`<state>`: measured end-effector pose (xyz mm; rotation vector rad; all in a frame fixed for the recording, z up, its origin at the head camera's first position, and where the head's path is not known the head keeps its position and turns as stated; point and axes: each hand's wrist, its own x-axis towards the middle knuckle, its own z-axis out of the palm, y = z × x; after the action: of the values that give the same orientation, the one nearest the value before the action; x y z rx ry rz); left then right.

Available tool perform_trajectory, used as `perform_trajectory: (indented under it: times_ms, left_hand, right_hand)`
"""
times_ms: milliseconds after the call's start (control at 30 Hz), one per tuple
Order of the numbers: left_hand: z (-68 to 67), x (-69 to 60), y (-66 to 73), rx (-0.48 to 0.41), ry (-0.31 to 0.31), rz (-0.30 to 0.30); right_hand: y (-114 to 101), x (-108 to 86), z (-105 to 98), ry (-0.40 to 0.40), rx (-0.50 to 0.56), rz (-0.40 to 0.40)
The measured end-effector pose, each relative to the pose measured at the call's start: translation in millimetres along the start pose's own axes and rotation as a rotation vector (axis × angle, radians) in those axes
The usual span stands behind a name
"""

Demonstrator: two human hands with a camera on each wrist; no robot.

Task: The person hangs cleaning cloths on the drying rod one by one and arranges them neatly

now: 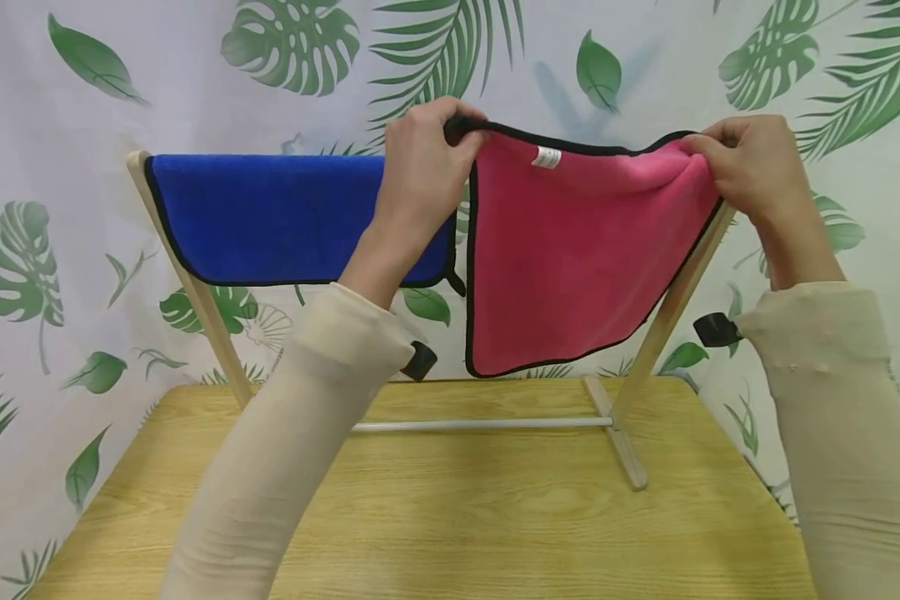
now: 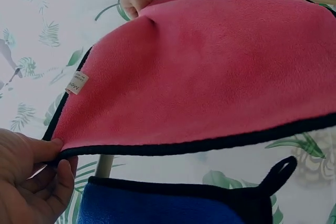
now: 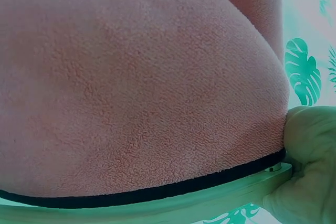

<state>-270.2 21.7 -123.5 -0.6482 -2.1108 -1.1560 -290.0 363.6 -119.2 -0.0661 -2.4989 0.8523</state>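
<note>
A pink towel (image 1: 570, 267) with black edging and a small white tag (image 1: 547, 157) hangs spread between the two hands. My left hand (image 1: 429, 171) pinches its top left corner between thumb and fingers, as the left wrist view also shows. Near the right post of the wooden rack (image 1: 671, 321), my right hand (image 1: 761, 167) grips the towel's upper right part, where the cloth bunches. A blue towel (image 1: 270, 217) with black edging lies draped over the rack's top bar, left of the pink one. The pink cloth hides the bar's right part.
The rack stands on a wood-grain table (image 1: 495, 525), with a white lower rod (image 1: 487, 424) and a wooden foot (image 1: 617, 433) at right. A leaf-patterned cloth (image 1: 60, 167) covers the wall behind. The blue towel has a black hanging loop (image 2: 281, 170).
</note>
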Motion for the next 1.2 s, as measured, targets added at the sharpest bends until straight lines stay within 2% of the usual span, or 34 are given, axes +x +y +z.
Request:
perform_trajectory:
  times_ms: [167,300,433,567,667,733,1067,1200]
  left_hand:
    - [1.6,13.5,1.6,0.058,-0.009,0.014]
    - [1.6,19.4,-2.2,0.187,-0.022,-0.006]
    - [1.0,22.9,-7.0,0.333,-0.023,-0.056]
    - [2.0,26.3,-9.4,0.413,-0.083,-0.149]
    - [3.6,29.4,-10.9,0.431,-0.148,-0.226]
    - [4.8,31.4,-11.4,0.433,-0.166,-0.265]
    - [11.5,31.8,-12.5,0.378,-0.093,-0.321]
    - [11.8,34.1,-12.0,0.366,-0.094,-0.334]
  right_hand:
    - [1,-0.2,-1,0.004,-0.001,0.001]
    - [-1,-0.1,0,0.003,-0.005,-0.002]
    - [-5,0.8,1,-0.001,-0.014,-0.01]
    - [-6,0.6,2,-0.018,-0.019,0.008]
    - [-6,0.3,1,-0.03,-0.019,0.025]
    - [-5,0.2,0,-0.036,-0.016,0.033]
    - [-2,-1.5,-1,-0.042,0.005,0.04]
    - [-2,-2.8,-2,-0.036,0.007,0.042]
